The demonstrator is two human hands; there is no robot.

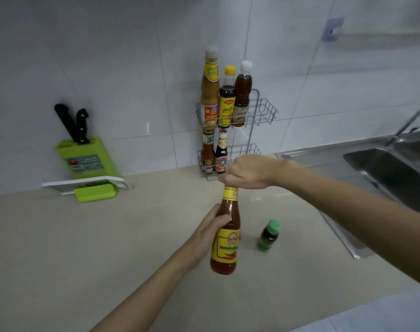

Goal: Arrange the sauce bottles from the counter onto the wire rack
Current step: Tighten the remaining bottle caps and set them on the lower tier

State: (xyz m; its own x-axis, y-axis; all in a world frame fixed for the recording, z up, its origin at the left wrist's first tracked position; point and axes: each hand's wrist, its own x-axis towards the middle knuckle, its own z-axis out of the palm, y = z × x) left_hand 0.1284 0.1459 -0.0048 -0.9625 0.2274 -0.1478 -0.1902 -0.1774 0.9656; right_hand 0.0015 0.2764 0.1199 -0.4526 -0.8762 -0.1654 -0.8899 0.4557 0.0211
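A tall red chili sauce bottle with a yellow label is held upright above the counter. My left hand wraps its body from the left. My right hand is closed over its cap and hides it. A small dark bottle with a green cap stands on the counter just to the right. The two-tier wire rack stands against the wall behind. Its top shelf holds three bottles; its lower shelf holds two bottles at the left.
A green knife block with black-handled knives leans on the wall at the left, above a white and green tray. A steel sink with a tap lies at the right. Beige counter spreads around the bottles.
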